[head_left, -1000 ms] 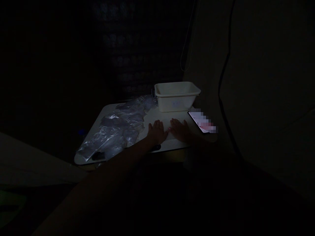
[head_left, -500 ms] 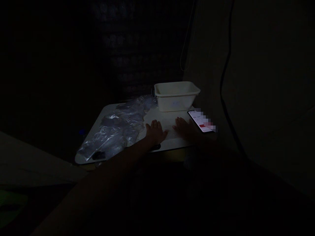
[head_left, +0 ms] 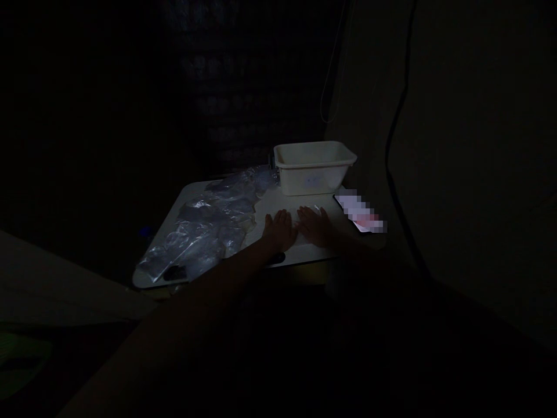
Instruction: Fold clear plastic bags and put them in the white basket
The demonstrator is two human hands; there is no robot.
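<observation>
Clear plastic [head_left: 316,207] (faintly glinting) lies under the right hand's fingers [head_left: 307,216].

Narrow gap between hands [head_left: 281,230] [head_left: 315,227] and tub [head_left: 311,181]

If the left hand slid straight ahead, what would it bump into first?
Probably the white tub, near its front left corner; the left hand points roughly that way, though dim light makes depth hard to judge.

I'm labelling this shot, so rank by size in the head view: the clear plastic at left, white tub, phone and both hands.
1. Clear plastic
2. White tub
3. Left hand, right hand, partly blurred phone: too alike to rank
</observation>
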